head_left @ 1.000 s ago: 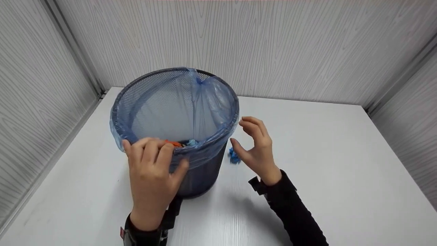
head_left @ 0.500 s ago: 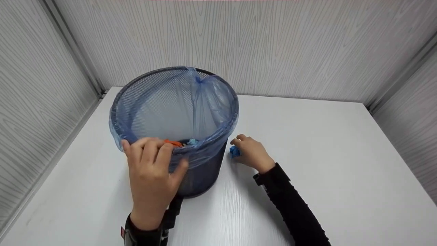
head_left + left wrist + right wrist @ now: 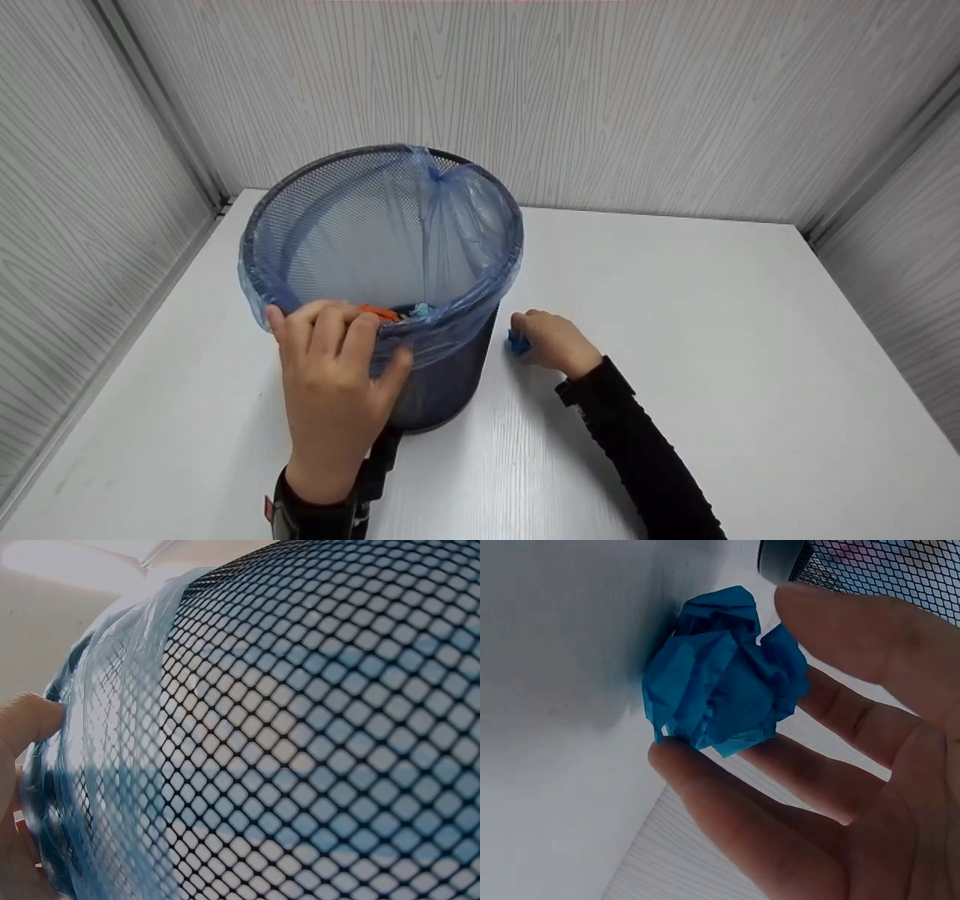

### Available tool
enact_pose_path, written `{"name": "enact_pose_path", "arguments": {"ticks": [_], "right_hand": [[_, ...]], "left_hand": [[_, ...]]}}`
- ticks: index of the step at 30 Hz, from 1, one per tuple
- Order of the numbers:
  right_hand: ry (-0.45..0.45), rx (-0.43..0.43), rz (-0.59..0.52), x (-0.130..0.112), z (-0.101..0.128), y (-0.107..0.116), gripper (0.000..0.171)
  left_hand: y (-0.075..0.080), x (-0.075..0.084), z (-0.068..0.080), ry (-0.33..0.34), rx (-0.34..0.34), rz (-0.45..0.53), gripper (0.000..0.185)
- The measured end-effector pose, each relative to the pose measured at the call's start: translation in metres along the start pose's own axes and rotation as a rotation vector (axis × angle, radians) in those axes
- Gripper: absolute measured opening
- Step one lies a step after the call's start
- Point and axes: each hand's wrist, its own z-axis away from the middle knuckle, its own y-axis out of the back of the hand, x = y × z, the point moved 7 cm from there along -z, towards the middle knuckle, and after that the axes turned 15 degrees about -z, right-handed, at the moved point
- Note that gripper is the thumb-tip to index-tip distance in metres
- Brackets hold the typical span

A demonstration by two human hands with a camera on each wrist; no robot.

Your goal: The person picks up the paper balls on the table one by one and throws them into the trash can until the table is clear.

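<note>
A black mesh wastebasket [image 3: 442, 397] stands left of the middle in the head view, with a blue plastic bag [image 3: 472, 217] lining it and folded over its rim. My left hand [image 3: 330, 375] grips the near rim through the bag, fingers over the edge and thumb outside; in the left wrist view the thumb [image 3: 34, 720] presses on the bag. To the right of the basket, my right hand [image 3: 555, 343] holds a crumpled ball of blue paper [image 3: 712, 675] at the table surface. Thumb and fingers are curved around it in the right wrist view.
Inside the basket lie an orange crumpled piece [image 3: 380, 312] and a light blue one [image 3: 422, 310], partly hidden by the near rim. The white table [image 3: 712, 337] ends against grained panels [image 3: 637, 105] at the back and sides.
My right hand has come down from beside the rim to the blue paper ball, and its fingers have closed around it. The left hand keeps its grip on the rim.
</note>
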Motion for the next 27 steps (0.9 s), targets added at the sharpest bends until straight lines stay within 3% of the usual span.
{"name": "enact_pose_path", "arguments": {"ticks": [7,16,21,27], "right_hand": [[0.032,0.019,-0.010,-0.004,0.002,0.007,0.013],[0.043,0.141,-0.057,-0.014,0.009,0.038,0.017],[0.069,0.249,-0.102,-0.025,0.019,0.064,0.018],[0.095,0.453,-0.167,-0.041,0.039,0.102,0.017]], "left_hand": [[0.003,0.003,-0.002,-0.004,0.015,-0.003,0.020],[0.002,0.002,-0.001,-0.009,-0.010,-0.006,0.021],[0.003,0.003,-0.003,-0.005,-0.006,0.004,0.019],[0.005,0.003,-0.004,0.001,-0.005,0.015,0.018]]}}
